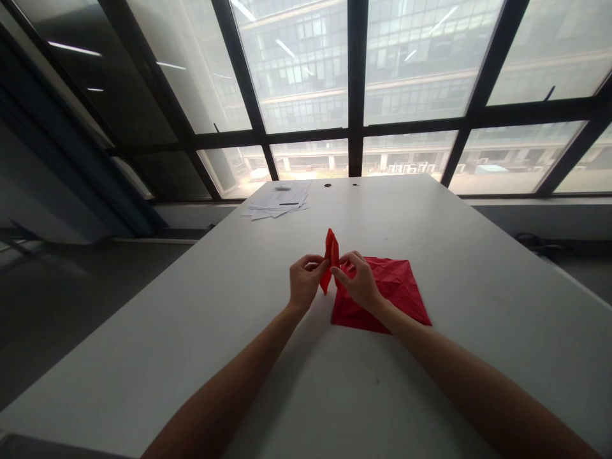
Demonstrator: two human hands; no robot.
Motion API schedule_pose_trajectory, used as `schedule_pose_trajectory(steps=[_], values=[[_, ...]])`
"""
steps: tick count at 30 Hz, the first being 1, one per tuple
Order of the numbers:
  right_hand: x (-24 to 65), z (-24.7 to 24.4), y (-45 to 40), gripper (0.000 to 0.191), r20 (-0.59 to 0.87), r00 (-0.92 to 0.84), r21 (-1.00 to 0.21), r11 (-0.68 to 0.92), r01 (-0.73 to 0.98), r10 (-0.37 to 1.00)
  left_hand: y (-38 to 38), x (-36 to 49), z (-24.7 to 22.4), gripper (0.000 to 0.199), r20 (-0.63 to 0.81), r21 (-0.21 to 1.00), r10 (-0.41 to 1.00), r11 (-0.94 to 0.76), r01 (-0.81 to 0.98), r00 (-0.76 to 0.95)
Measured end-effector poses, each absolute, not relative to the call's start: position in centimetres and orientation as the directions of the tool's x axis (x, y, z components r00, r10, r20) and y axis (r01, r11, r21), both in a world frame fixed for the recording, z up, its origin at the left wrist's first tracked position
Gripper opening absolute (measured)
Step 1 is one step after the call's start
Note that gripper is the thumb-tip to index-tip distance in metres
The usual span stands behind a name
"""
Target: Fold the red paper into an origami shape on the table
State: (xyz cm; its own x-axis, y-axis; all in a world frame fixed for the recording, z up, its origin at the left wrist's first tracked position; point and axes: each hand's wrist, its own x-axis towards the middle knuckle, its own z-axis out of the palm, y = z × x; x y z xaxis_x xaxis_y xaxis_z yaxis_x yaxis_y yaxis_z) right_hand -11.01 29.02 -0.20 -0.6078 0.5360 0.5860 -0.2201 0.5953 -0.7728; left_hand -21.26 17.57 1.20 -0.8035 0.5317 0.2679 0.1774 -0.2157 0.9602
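A small folded red piece (329,247), looking like paper or thin cloth, stands upright between my two hands above the white table. My left hand (306,279) pinches its left side between thumb and fingers. On its right side, my right hand (357,280) grips it with thumb and index finger. Beneath and to the right of my right hand lies a flat, creased dark red sheet (399,287), partly covered by that hand and forearm.
The long white table (459,255) reaches toward large dark-framed windows. Loose white papers (277,201) with a small grey object and a dark pen-like item lie at its far left. Two small dark spots (327,185) mark the far edge. A blue curtain (76,140) hangs left.
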Motion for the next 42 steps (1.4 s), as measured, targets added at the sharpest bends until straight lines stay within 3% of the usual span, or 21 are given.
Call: schedule_pose_trajectory(steps=[4, 16, 22, 28, 36, 42], values=[[-11.49, -0.64, 29.50, 0.018, 0.523, -0.631, -0.847, 0.434, -0.308, 0.572, 17.56, -20.63, 1.67, 0.031, 0.257, 0.966, 0.598, -0.192, 0.175, -0.760], [-11.68, -0.60, 29.55, 0.019, 0.442, -0.620, -0.895, 0.271, -0.355, 0.649, 17.41, -20.94, 1.79, 0.034, 0.157, 0.982, 0.758, -0.185, 0.021, -0.633], [-11.58, -0.42, 29.35, 0.020, 0.441, -0.627, -0.897, 0.284, -0.340, 0.642, 17.44, -20.57, 2.05, 0.041, 0.304, 0.952, 0.710, -0.203, 0.228, -0.635], [-11.67, -0.78, 29.47, 0.021, 0.426, -0.571, -0.905, 0.329, -0.270, 0.702, 17.49, -20.87, 1.86, 0.032, 0.279, 0.960, 0.649, -0.202, 0.194, -0.708], [-11.42, -0.37, 28.89, 0.020, 0.514, -0.538, -0.850, 0.481, -0.214, 0.668, 17.28, -20.80, 1.95, 0.028, 0.401, 0.915, 0.641, -0.242, 0.323, -0.655], [-11.29, -0.02, 28.73, 0.019, 0.468, -0.561, -0.881, 0.409, -0.238, 0.682, 17.14, -20.59, 2.21, 0.021, 0.522, 0.811, 0.620, -0.148, 0.565, -0.586]])
